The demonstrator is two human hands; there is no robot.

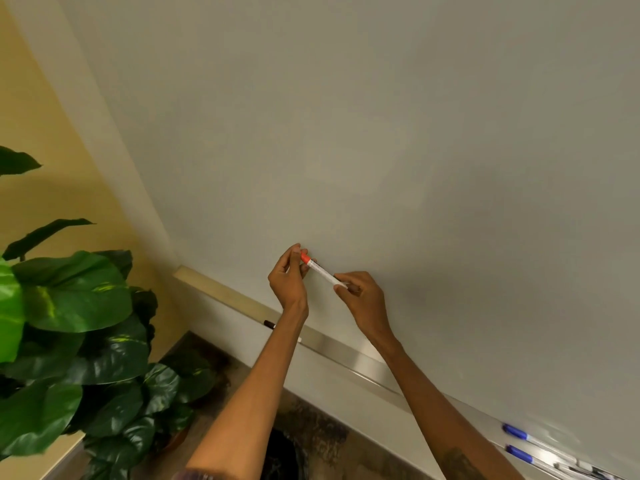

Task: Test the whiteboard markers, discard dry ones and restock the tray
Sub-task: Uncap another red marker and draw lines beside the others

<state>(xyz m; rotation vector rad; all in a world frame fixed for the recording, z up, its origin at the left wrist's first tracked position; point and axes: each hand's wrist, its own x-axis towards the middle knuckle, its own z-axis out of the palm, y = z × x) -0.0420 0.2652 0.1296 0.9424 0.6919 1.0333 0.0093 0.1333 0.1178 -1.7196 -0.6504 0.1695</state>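
Head-worn view, close to the whiteboard [381,133] (tilted, wide-angle)

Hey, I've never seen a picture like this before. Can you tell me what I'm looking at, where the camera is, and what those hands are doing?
There is no machine here, only a person's two bare arms. The single picture comes from a wide-angle camera worn on the person's head, looking forward and down, which is why the edges bend. The big pale surface is a whiteboard. Along its bottom edge runs a metal tray holding a black-capped marker, partly hidden behind the left arm, and two blue-capped markers at the lower right. The left hand pinches the cap of a red-capped marker, and the right hand grips its other end. A leafy plant stands to the left.
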